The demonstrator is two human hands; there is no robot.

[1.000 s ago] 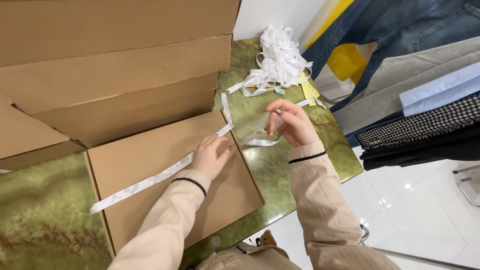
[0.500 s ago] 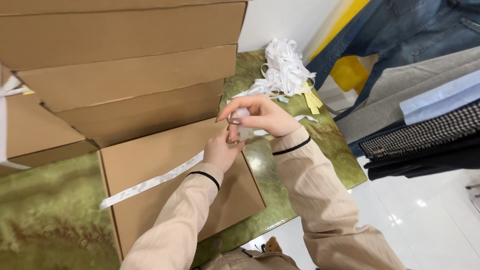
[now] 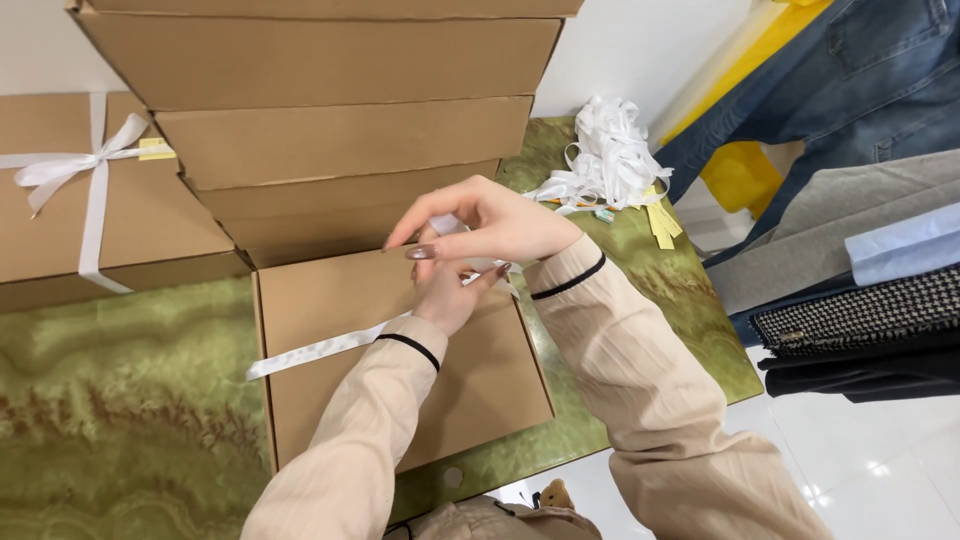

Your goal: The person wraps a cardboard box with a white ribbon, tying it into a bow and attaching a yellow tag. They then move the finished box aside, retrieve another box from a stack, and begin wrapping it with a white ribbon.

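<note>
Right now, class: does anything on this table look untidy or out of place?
Yes: a loose tangle of white ribbon lies heaped at the table's far edge, with yellow tags scattered beside it. The stacked boxes sit squarely, and the flat box looks undamaged.

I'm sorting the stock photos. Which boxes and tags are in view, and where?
Flat brown cardboard box: under both hands, white ribbon across it.
Stacked brown boxes: behind it.
Brown box tied with a white bow: far left, small yellow tag.
Yellow tags: beside the loose ribbon pile.
</note>
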